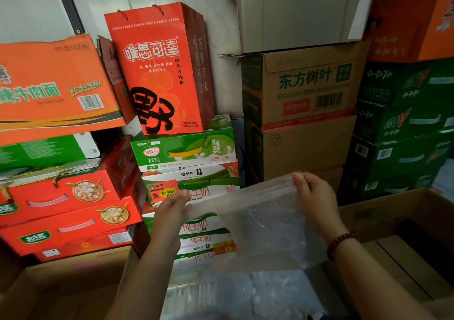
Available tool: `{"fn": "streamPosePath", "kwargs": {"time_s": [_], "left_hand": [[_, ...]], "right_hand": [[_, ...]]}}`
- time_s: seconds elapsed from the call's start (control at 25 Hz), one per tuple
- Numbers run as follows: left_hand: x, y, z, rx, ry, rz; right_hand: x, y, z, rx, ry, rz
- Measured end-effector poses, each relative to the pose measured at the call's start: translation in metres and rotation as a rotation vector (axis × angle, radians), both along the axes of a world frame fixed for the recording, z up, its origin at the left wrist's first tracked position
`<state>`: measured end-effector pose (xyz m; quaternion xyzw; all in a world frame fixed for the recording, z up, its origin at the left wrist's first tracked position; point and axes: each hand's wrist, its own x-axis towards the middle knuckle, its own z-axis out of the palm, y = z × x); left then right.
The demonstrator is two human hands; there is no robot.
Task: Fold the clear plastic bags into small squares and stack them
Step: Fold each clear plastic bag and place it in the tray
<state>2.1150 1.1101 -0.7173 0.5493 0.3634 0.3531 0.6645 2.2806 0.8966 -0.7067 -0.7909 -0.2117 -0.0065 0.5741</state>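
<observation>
pinching a clear plastic bag (258,221) at its top edge, left hand (172,207) at one corner, right hand (313,194) at the other, fingers curled onto the film. held up taut in the air, above a pale heap of more plastic (221,292) lying low between two cardboard boxes (393,211), in front of stacked drink cartons (186,152). probably the start of a fold: bag spread flat, not yet creased. next move likely calls for bringing the two corners together evenly, edges matched, before halving again.
</observation>
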Motion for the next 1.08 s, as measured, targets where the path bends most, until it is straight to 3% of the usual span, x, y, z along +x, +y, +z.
{"fn": "streamPosePath", "kwargs": {"time_s": [0.12, 0.28, 0.48, 0.64, 0.8, 0.92, 1.08], "left_hand": [[-0.002, -0.010, 0.004, 0.206, 0.114, -0.135], [0.008, -0.028, 0.007, 0.328, 0.219, -0.437], [0.017, -0.041, 0.006, 0.304, 0.287, -0.707], [0.016, -0.033, 0.008, 0.354, 0.331, -0.609], [0.012, -0.017, 0.011, 0.133, 0.189, -0.514], [0.009, -0.012, 0.017, 0.034, 0.111, -0.444], [0.012, -0.019, 0.015, 0.124, 0.107, -0.377]], "right_hand": [[-0.005, 0.000, 0.001, -0.084, -0.105, 0.087], [-0.015, 0.006, 0.005, -0.119, -0.167, 0.196], [-0.023, 0.008, 0.007, -0.107, -0.170, 0.284], [-0.011, 0.001, 0.012, -0.132, 0.120, 0.426], [0.006, -0.018, 0.015, -0.357, 0.437, 0.694], [0.008, -0.014, 0.013, -0.021, 0.636, 0.678], [-0.005, 0.005, 0.010, 0.373, 0.784, 0.539]]}}
